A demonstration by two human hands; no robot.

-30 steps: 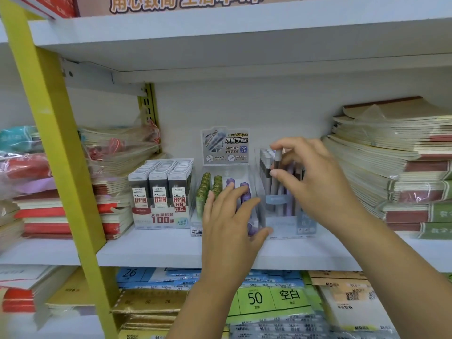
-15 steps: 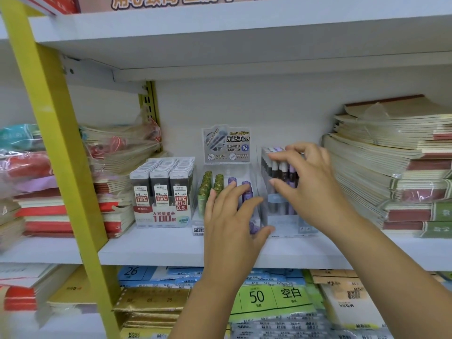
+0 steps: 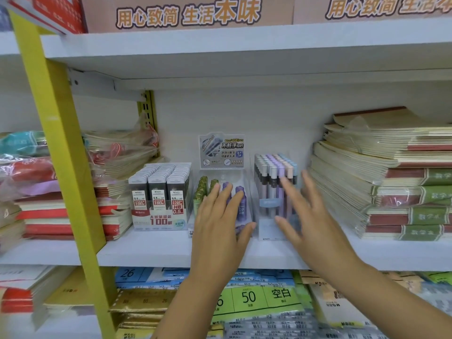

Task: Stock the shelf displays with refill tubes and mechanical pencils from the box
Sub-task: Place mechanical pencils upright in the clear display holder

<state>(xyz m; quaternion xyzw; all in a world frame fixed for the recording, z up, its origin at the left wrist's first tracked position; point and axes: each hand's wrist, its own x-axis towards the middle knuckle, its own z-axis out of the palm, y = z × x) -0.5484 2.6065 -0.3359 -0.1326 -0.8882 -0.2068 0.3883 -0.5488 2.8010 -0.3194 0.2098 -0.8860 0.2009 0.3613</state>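
Two hands: both raised at the middle shelf (image 3: 151,250), palms facing the displays, nothing held in either.
Left hand (image 3: 220,231): fingers straight and close together, thumb splayed to the right; it lies flat against the front of the clear refill tube display (image 3: 221,201).
Right hand (image 3: 310,216): fingers spread wide, motion-blurred, in front of the clear mechanical pencil display (image 3: 275,192); contact cannot be told.
Hidden: the left hand covers the lower front of the refill tube display; green tubes (image 3: 203,189) and purple tubes (image 3: 238,194) show above the fingers. The right hand screens the pencil display's lower right corner.
Cut off: both forearms leave the frame at the bottom edge.
Pencils (image 3: 274,172): upright, long axis vertical, pastel caps up, packed in rows.
Tubes: upright, caps up.
Position: both displays sit side by side at mid-shelf, between the lead box (image 3: 160,196) on the left and the stacked notebooks (image 3: 391,177) on the right.
Header card (image 3: 221,150): stands behind the tubes; small print unreadable.
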